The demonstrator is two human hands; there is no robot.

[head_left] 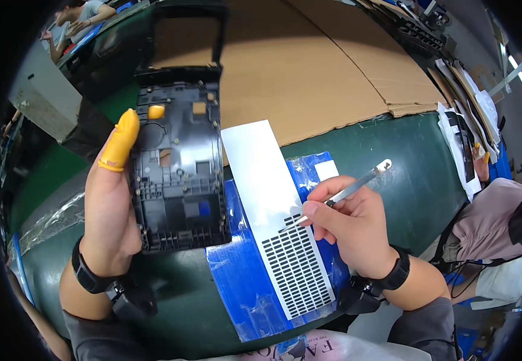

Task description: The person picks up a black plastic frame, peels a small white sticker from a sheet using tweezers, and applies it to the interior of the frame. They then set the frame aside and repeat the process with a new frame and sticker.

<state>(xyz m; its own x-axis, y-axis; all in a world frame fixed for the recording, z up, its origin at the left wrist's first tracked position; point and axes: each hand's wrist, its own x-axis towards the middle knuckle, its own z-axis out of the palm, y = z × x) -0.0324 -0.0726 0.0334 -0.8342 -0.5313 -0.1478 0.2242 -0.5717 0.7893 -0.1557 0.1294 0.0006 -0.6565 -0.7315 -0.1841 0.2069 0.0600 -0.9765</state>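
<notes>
My left hand (115,180) grips a black plastic housing (179,153) by its left side, raised above the table. Yellow finger cots cover the thumb and a fingertip that shows through an opening. The housing has an open frame at its far end and ribs and cut-outs on the face toward me. In my right hand (351,219) is a pair of metal tweezers (357,185), pinched between thumb and fingers. The tips point down at the top rows of small black stickers on a white sheet (252,162). Whether they hold a sticker is too small to tell.
Beneath the sheet lies a blue plastic board (237,289) with clear tape, on a dark green table (405,156). Brown cardboard (309,66) covers the far side. A grey box (47,99) stands at left. Other people sit at far left and at right, beside stacked parts (462,144).
</notes>
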